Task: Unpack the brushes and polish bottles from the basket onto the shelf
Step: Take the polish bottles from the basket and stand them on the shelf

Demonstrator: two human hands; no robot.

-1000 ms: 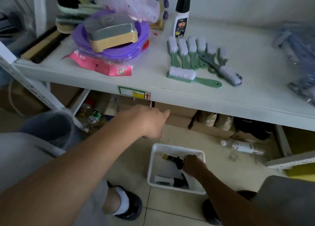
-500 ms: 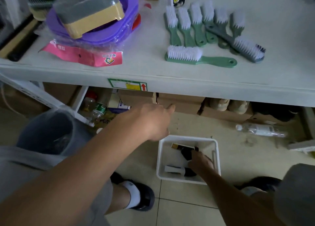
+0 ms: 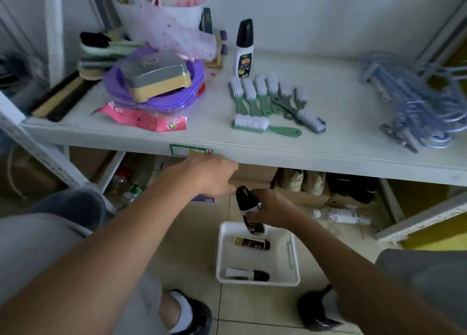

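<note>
**Polish bottle held above basket, right hand**

Your right hand [image 3: 271, 208] has its fingers wrapped around a polish bottle [image 3: 249, 209], black cap tilted toward 11 o'clock, just above the far rim of the white basket [image 3: 293, 253]. Two more bottles [image 3: 252, 243] lie inside the basket on the floor. Your left hand [image 3: 212, 176] hangs at 10 o'clock from the held bottle, fingers loosely curled, holding nothing, below the shelf [image 3: 328, 155] edge. At 12 o'clock on the shelf: green brushes [image 3: 262, 97] in a row, one upright bottle [image 3: 243, 50].

Bare shelf [image 3: 336, 107] between brushes [image 3: 267, 99] and hangers [image 3: 414, 102] (bottle [image 3: 244, 50] stands behind).
</note>
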